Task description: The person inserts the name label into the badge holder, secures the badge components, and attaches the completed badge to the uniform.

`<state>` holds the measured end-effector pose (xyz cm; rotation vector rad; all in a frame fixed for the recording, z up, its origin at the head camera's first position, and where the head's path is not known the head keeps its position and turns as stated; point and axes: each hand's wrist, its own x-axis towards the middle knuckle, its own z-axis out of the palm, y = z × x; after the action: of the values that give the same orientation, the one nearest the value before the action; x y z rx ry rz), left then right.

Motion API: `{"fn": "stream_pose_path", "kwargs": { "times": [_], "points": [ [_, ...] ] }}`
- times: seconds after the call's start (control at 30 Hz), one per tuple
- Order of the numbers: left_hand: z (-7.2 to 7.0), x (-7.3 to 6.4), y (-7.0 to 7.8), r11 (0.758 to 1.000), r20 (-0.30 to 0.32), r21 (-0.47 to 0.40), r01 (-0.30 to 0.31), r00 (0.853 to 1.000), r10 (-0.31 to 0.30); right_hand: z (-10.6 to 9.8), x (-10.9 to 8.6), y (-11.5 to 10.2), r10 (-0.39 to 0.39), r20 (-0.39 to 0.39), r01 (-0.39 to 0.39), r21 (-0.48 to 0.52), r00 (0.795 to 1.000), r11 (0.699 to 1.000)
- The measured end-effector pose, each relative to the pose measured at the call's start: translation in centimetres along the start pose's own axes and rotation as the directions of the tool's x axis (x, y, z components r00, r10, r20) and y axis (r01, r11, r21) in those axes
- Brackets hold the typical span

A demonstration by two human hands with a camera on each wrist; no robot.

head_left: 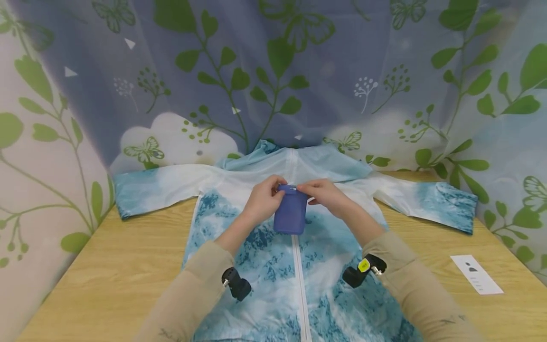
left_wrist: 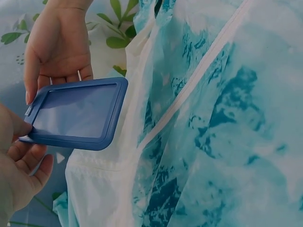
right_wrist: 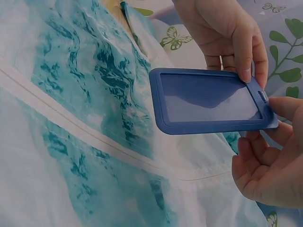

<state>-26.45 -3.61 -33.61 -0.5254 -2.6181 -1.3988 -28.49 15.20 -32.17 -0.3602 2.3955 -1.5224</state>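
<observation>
A blue badge holder [head_left: 290,212] with a clear window is held above the jacket, its slotted end away from the body. My left hand [head_left: 265,198] grips the left corner of that end, thumb on the frame [right_wrist: 253,101]. At the opposite corner my right hand [head_left: 328,195] pinches the edge beside the slot, its other fingers curled loosely below in the right wrist view. Nothing printed shows behind the clear window [left_wrist: 78,111]. Beneath lies a blue-and-white zip jacket [head_left: 252,304], spread out with both sleeves to the sides.
A white card [head_left: 476,274] with a person icon lies on the wooden table [head_left: 141,256] at the right. Behind the table hangs a leaf-patterned curtain [head_left: 333,61]. The jacket's white zipper [head_left: 297,280] runs down the middle, and its hood part [head_left: 333,161] reaches the curtain.
</observation>
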Motion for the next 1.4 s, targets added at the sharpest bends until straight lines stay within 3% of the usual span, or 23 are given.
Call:
{"fn": "stream_pose_path", "kwargs": {
  "times": [0.43,0.73,1.0,1.27,1.4],
  "points": [
    [-0.5,-0.5,-0.5,1.0,-0.004,0.01,0.016,1.0,-0.016,1.7,1.1,-0.4,0.074,-0.071,-0.064,0.143,0.995,0.988],
    [-0.5,-0.2,-0.5,1.0,0.003,0.016,0.019,1.0,-0.019,2.1,1.2,-1.1,0.049,-0.144,-0.026,0.155,0.988,0.988],
    [-0.5,-0.1,-0.5,1.0,-0.021,0.003,0.028,0.999,-0.028,2.4,1.2,-1.5,0.044,-0.199,0.002,0.227,0.979,0.974],
    [-0.1,0.0,-0.1,0.999,-0.059,-0.036,0.019,0.998,-0.021,3.1,0.9,-1.7,0.039,-0.217,0.028,0.3,0.975,0.954],
    [-0.1,0.2,0.0,0.998,-0.068,-0.048,0.027,0.997,-0.03,2.9,0.7,-1.8,0.029,-0.205,0.029,0.275,0.978,0.961]
  ]
}}
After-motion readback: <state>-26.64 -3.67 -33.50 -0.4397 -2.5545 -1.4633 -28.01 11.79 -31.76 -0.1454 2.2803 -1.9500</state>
